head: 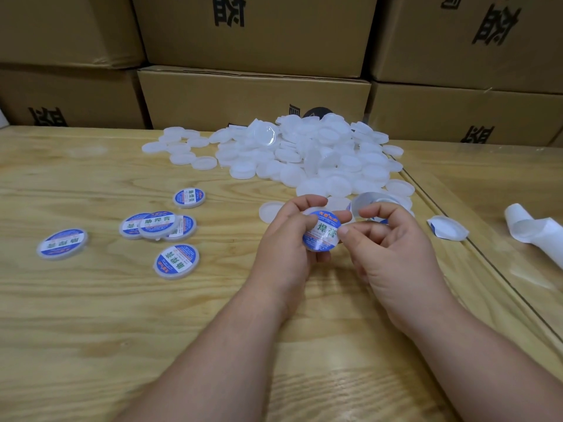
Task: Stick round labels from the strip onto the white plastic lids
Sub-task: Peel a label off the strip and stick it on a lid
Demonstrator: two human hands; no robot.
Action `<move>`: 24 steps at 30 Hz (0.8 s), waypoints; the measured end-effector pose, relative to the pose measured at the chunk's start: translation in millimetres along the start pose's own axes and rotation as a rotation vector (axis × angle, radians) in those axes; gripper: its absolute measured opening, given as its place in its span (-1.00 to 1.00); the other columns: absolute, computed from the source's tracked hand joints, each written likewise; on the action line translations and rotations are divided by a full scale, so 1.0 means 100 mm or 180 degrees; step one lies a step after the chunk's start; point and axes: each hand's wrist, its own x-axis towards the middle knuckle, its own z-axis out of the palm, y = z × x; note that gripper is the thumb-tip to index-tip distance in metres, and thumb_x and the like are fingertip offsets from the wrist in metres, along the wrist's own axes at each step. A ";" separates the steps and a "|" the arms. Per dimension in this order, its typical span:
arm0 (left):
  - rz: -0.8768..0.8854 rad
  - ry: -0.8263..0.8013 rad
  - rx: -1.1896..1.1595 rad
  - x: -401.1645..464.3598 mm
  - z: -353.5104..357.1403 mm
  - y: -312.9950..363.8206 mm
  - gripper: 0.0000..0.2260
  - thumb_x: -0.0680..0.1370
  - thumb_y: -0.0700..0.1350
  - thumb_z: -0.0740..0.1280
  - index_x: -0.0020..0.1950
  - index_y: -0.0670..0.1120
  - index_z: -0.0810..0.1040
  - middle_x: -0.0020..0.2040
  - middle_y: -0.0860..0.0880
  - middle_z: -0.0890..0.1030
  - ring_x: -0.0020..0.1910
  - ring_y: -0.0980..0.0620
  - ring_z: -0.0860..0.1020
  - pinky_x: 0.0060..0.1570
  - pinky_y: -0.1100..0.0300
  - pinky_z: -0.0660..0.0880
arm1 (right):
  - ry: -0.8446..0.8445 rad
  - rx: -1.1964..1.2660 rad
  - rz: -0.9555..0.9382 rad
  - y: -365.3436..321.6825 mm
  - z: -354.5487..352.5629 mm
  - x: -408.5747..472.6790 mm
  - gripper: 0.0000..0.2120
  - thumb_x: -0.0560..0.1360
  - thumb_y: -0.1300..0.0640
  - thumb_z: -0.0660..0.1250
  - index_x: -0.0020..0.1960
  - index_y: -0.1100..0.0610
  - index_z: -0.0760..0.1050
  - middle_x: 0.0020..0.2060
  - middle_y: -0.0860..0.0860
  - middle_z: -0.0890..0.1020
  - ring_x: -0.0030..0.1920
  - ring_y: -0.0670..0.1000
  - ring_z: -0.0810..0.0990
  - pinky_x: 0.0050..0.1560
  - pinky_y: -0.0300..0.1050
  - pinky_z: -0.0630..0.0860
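Table: pale wood-grain table under a glossy clear sheet, its seam running diagonally on my right.
Backdrop: stacked brown cardboard boxes with black printed characters wall off the far edge.
Unlabelled stock: a heap of white plastic lids sits at the far middle of the table, a few strays spilling toward the left.
Finished pieces: 6 labelled lids lie to my left — 1 alone farthest left, 3 overlapping in a cluster, 1 beyond them, 1 nearer me.
Lid in hand: a white lid with a blue-and-white round label on its face, raised above the table in front of the heap.
Left hand: my left hand curls around that lid from the left, thumb on the label's upper edge, fingers behind and below it.
Right hand: my right hand is loosely curled, a fingertip touching the lid's right rim; whether it also holds the strip I cannot tell.
Label strip: the curled label strip shows just behind my right fingers, near the edge of the heap.
Scraps: a cut piece of backing and a curl of white backing paper lie on the table to my right — well apart from the lid.
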 end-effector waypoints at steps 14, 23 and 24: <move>0.0101 0.0249 0.0168 0.01 0.02 0.01 -0.53 0.26 -0.27 0.09 0.14 -0.05 0.46 -0.01 -0.11 0.74 -0.11 -0.07 0.70 -0.36 0.19 0.45 | -0.0023 -0.0204 -0.0061 0.05 -0.01 0.01 -0.76 0.54 0.23 0.42 0.09 0.01 0.42 -0.17 -0.01 0.76 -0.46 -0.11 0.50 -0.45 -0.31 0.42; 0.0337 0.0743 0.0288 0.01 -0.02 -0.01 -0.64 0.46 -0.32 0.35 0.17 0.01 0.44 -0.01 -0.01 0.75 -0.14 0.01 0.72 -0.40 0.27 0.46 | 0.0434 -0.0254 -0.0294 0.00 -0.07 0.00 -0.81 0.53 0.29 0.32 0.06 0.04 0.45 -0.17 -0.03 0.76 -0.45 -0.06 0.58 -0.47 -0.28 0.46; 0.0348 0.0799 0.0247 0.01 -0.02 0.00 -0.68 0.51 -0.31 0.37 0.17 0.00 0.45 -0.02 -0.02 0.75 -0.18 0.01 0.71 -0.42 0.27 0.45 | 0.0460 -0.0260 -0.0308 0.00 -0.07 0.00 -0.81 0.53 0.29 0.31 0.05 0.04 0.45 -0.17 -0.03 0.76 -0.45 -0.06 0.58 -0.46 -0.29 0.46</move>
